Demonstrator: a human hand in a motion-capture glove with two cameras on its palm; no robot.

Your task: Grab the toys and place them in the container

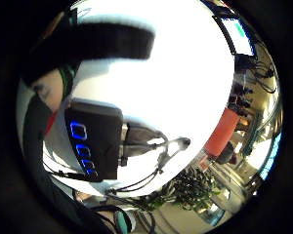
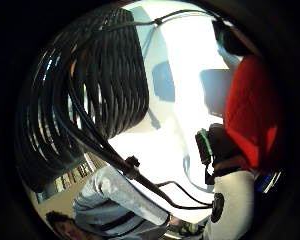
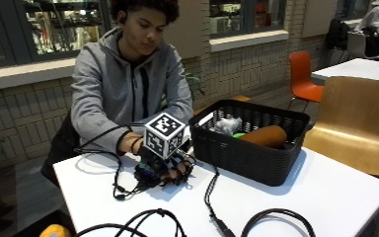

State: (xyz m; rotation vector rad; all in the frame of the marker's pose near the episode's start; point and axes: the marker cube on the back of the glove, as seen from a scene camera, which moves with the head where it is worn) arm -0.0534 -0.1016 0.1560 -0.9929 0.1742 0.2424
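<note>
My gloved right hand (image 3: pixel 170 170) rests on the white table (image 3: pixel 321 197), just beside the near left corner of the black woven basket (image 3: pixel 242 153). Its fingers (image 3: pixel 178 174) hang loosely curled and hold nothing. The basket holds an orange cylinder toy (image 3: pixel 265 136), a small green toy (image 3: pixel 240 135) and a grey-white toy (image 3: pixel 225 126). The basket's ribbed wall (image 2: pixel 110 75) fills much of the thumb side palm view, close to the palm. The person's other hand is hidden behind the gloved one.
Black cables (image 3: pixel 209 197) run over the table's near part. A wooden chair (image 3: pixel 354 123) stands to the right of the table and an orange chair (image 3: pixel 302 74) behind it. A yellow object (image 3: pixel 55 231) shows below the table's left corner.
</note>
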